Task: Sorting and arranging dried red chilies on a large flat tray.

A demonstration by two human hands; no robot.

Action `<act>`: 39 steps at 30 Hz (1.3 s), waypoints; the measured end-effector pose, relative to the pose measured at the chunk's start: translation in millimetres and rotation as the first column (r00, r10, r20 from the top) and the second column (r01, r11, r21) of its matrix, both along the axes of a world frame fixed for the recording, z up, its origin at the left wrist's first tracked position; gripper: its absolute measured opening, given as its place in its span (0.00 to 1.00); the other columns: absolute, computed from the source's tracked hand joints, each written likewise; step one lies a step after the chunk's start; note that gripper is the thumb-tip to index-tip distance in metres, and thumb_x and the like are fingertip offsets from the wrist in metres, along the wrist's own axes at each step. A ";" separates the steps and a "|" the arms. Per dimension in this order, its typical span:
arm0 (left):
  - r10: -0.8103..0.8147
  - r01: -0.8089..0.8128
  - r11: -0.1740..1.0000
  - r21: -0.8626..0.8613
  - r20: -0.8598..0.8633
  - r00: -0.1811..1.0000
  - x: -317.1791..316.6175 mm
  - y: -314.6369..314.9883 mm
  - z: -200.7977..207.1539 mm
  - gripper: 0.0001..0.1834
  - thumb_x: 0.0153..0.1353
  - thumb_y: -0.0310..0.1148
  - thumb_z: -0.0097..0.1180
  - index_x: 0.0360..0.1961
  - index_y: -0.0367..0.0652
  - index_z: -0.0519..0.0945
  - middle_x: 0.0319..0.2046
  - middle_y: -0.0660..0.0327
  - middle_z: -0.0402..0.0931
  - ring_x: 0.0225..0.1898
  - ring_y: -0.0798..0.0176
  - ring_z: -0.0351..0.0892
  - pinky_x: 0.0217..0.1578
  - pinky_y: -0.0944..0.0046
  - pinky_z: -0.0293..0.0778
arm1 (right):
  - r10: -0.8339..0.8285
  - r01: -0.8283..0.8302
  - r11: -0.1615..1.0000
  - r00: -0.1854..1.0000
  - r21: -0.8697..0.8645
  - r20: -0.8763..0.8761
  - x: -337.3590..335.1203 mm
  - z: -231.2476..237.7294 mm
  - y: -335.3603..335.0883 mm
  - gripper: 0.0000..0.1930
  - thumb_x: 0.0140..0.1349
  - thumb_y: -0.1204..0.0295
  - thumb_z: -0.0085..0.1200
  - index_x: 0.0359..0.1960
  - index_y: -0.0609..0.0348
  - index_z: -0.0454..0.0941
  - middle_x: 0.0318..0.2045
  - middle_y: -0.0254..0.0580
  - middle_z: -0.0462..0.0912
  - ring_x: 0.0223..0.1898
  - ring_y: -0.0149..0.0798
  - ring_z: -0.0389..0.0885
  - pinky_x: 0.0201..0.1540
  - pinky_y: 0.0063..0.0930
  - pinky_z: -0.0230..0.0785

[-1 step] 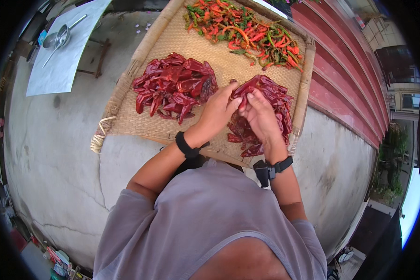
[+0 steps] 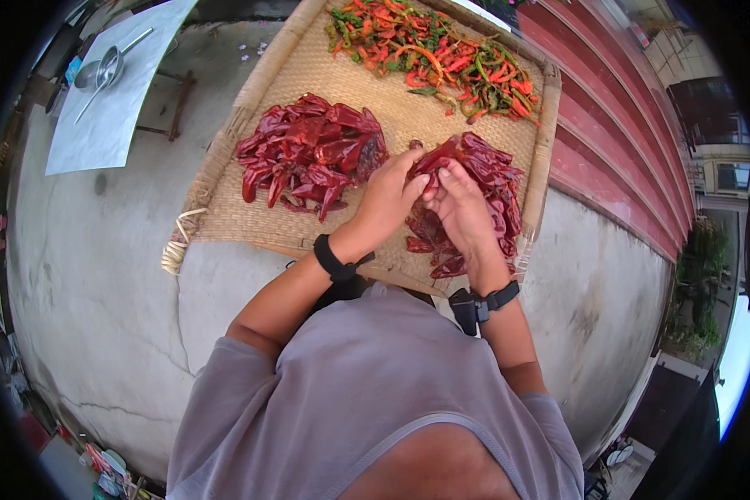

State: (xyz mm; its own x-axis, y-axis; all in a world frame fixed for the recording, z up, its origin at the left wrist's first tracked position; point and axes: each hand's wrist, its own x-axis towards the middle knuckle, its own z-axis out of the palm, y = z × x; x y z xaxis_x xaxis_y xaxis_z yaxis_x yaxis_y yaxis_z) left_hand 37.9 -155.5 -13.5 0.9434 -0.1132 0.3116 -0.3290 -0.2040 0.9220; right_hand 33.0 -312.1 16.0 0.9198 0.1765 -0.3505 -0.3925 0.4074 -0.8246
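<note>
Kneeling over the woven mat (image 2: pixel 325 75) spread on the concrete roof floor (image 2: pixel 83 275), we worked at the right-hand pile of dried red chillies (image 2: pixel 496 179), with a second dark red pile (image 2: pixel 308 154) to its left and a mixed red, orange and green heap (image 2: pixel 442 54) along the far edge. Both hands sat together on the near side of the right pile: the left hand (image 2: pixel 387 200) pressed beside the right hand (image 2: pixel 462 208), fingers closed on one chilli pod (image 2: pixel 433 157) between them. We judged it best to keep the pod pinched low over the pile, so loose bits fell back on the mat. Against the earlier frame nothing had shifted; hands, piles and mat lay the same.
</note>
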 end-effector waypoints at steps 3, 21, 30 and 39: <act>-0.142 0.111 0.983 -0.146 -0.227 0.963 -6.5 2.8 3.2 0.15 0.65 0.27 0.57 0.52 0.36 0.77 0.40 0.54 0.80 0.38 0.63 0.81 0.40 0.63 0.76 | -0.062 0.059 0.986 0.998 -0.155 -0.008 -15.2 -6.5 3.4 0.14 0.74 0.70 0.45 0.57 0.58 0.72 0.40 0.32 0.80 0.36 0.25 0.77 0.40 0.21 0.70; 0.436 -0.514 0.797 0.316 0.287 0.853 19.7 110.6 37.7 0.09 0.61 0.26 0.58 0.42 0.37 0.78 0.38 0.47 0.76 0.39 0.39 0.78 0.39 0.45 0.74 | 0.322 0.167 0.473 0.882 -0.865 0.346 26.7 -15.4 -0.4 0.17 0.66 0.69 0.57 0.55 0.57 0.77 0.42 0.40 0.84 0.43 0.40 0.82 0.45 0.33 0.74; 0.528 -0.577 0.617 0.536 0.261 0.808 40.9 120.3 24.9 0.13 0.65 0.31 0.56 0.49 0.40 0.80 0.43 0.45 0.76 0.45 0.40 0.78 0.45 0.48 0.75 | 0.694 0.358 -0.366 0.720 -0.859 0.004 62.5 -44.8 -40.4 0.13 0.57 0.75 0.54 0.43 0.48 0.83 0.38 0.39 0.85 0.47 0.47 0.77 0.54 0.45 0.60; 0.564 -0.660 0.559 0.502 0.353 0.746 29.6 102.2 42.2 0.12 0.64 0.31 0.58 0.48 0.40 0.80 0.42 0.48 0.76 0.43 0.43 0.78 0.44 0.50 0.75 | 0.399 0.283 0.246 0.842 -0.927 0.363 37.0 -13.3 -38.1 0.13 0.60 0.74 0.59 0.47 0.53 0.81 0.36 0.39 0.85 0.40 0.44 0.80 0.49 0.39 0.70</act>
State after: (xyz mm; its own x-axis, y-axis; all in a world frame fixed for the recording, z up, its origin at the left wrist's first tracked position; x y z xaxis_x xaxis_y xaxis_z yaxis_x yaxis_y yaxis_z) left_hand 67.6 -53.2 28.7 0.8053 0.2798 0.5227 -0.0318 -0.8600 0.5093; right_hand 70.0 -350.2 2.8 0.9854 0.1007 0.1370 0.1632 -0.7850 -0.5976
